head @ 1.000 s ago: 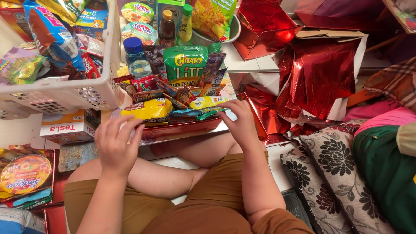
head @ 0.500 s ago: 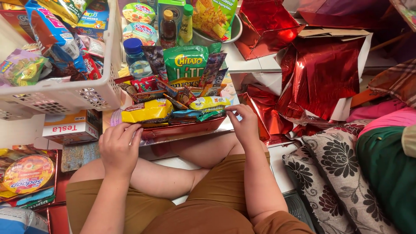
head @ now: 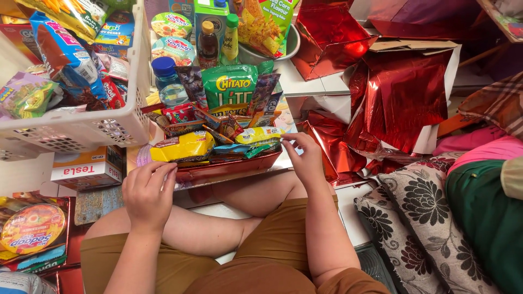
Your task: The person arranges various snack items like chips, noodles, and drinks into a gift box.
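The red tray (head: pixel 229 170) lies on the floor just beyond my crossed legs, packed with snack packets. A large yellow packet (head: pixel 182 147) sits at its near left, a small yellow and green packet (head: pixel 259 135) at its near right, and a tall green crisp bag (head: pixel 234 87) stands upright at the far side.

My right hand (head: pixel 305 158) is at the tray's right end. Its fingers (head: pixel 291 142) are narrowed to a pinch on the end of the small yellow and green packet, though from this angle they may be on the tray rim just beneath it. My left hand (head: pixel 147 193) is at the near left corner with the fingers curled in. They touch the tray's edge, but I cannot tell whether they grip it.

I judge the step in hand to be settling the front row of packets. Any further nudge calls for a light touch, since the packets overlap and lean on one another.

To the left, a white basket (head: pixel 81 130) full of more snacks rests on a cardboard box (head: pixel 87 169), with a blue-capped water bottle (head: pixel 166 81) just beside it. Crumpled red foil wrap (head: pixel 403 98) fills the far right, a floral cushion (head: pixel 425 212) lies near right, and noodle packets (head: pixel 32 231) sit near left.
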